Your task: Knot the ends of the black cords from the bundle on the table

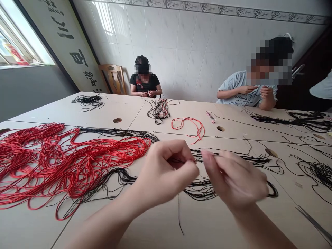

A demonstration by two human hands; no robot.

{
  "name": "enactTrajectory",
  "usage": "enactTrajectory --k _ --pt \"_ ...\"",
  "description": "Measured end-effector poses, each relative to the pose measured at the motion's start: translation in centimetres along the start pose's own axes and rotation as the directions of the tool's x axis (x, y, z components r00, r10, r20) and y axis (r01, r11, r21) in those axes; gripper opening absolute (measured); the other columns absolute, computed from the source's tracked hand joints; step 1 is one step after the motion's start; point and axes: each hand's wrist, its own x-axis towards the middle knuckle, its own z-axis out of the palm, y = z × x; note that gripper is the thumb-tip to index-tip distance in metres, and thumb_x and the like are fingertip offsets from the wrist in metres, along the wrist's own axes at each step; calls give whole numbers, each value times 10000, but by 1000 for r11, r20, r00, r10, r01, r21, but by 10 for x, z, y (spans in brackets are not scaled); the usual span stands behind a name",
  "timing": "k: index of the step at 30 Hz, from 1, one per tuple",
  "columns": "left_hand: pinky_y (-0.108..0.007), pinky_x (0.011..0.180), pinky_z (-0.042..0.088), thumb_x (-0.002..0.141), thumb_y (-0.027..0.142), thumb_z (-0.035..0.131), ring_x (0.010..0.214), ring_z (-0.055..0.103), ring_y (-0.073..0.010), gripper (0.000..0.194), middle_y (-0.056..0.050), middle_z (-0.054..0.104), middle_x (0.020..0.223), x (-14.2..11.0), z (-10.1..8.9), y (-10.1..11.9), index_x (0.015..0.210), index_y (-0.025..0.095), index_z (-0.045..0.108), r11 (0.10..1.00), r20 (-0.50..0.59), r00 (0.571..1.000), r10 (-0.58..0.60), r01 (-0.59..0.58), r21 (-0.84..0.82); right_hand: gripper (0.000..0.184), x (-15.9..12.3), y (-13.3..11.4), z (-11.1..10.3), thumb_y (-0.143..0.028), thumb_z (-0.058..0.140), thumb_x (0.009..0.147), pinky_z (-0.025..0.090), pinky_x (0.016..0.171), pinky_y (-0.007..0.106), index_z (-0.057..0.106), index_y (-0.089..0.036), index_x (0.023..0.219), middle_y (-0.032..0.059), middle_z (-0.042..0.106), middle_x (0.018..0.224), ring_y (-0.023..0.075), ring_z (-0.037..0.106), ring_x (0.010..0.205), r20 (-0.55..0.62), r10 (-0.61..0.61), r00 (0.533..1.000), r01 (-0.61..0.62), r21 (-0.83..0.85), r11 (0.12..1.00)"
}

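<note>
My left hand (168, 173) is closed in a pinch above the table, its thumb and forefinger pressed round a thin black cord (179, 211) whose loose end hangs below. Close by on the right, my right hand (236, 176) pinches too, with a dark strand of cord showing at its fingertips. Any knot between the fingers is too small to make out. Beneath both hands lies a bundle of black cords (201, 193), partly hidden by them. A large heap of red cords (103, 155) spreads to the left of my left hand.
Tweezers-like scissors (315, 221) lie at the lower right. A loose red cord (201, 128), a small pen-like tube (210, 117) and further black cord bundles (293, 121) are spread over the table (145, 224). Two people (145, 81) sit across, handling something small.
</note>
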Motion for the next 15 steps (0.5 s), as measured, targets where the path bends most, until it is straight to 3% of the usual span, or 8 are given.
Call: enactTrajectory --k 2,5,7,8,10,12,14,15 --pt "-170 388 220 626 103 522 440 292 -38 90 50 409 484 2 -6 3 548 143 503 1000 -71 997 -4 3 -10 28 5 11 -2 -158 679 758 326 421 233 657 -174 750 -10 571 570 73 399 447 194 68 979 -94 125 988" --pt "-190 402 211 640 137 532 459 298 -49 85 34 450 520 3 -13 5 559 150 512 1000 -168 986 6 -10 -27 220 11 32 -5 -382 646 784 369 470 246 690 -184 870 31 636 720 108 489 532 442 225 868 -297 100 950" --pt "-198 408 220 642 149 537 465 306 -56 78 31 455 525 3 -16 5 568 155 516 1000 -161 987 5 -10 -30 316 14 43 -5 -478 549 829 401 520 255 677 -189 833 52 632 770 143 555 639 405 402 821 -485 126 865" --pt "-199 408 221 644 149 537 464 305 -56 73 32 451 523 3 -17 4 574 156 519 1000 -137 991 -3 0 -23 365 14 45 -4 -510 480 857 422 552 260 665 -197 829 59 629 796 161 582 711 360 483 798 -576 223 786" --pt "-196 408 217 651 138 530 462 299 -53 67 37 439 519 4 -17 1 586 155 524 1000 -64 998 -28 28 0 437 17 47 -4 -543 349 894 470 654 287 645 -221 909 63 627 883 187 600 874 311 614 726 -671 519 530" --pt "-192 406 202 661 123 514 458 286 -48 75 44 421 514 7 -16 -3 592 152 524 999 4 999 -45 45 22 436 20 44 -5 -527 311 907 494 751 314 622 -241 1012 42 620 897 173 598 917 380 680 627 -635 755 164" --pt "-187 408 194 670 113 497 463 282 -44 88 46 413 519 10 -15 -8 593 149 518 998 41 998 -46 45 33 351 23 41 -10 -449 351 918 510 729 277 632 -239 907 -7 580 718 110 594 722 514 657 551 -527 825 -203" --pt "-186 408 192 672 111 489 465 280 -42 92 46 412 521 11 -15 -10 591 147 515 998 50 998 -46 44 33 325 24 40 -13 -405 381 918 509 658 244 617 -228 781 -33 510 598 82 542 584 574 625 529 -474 811 -343"
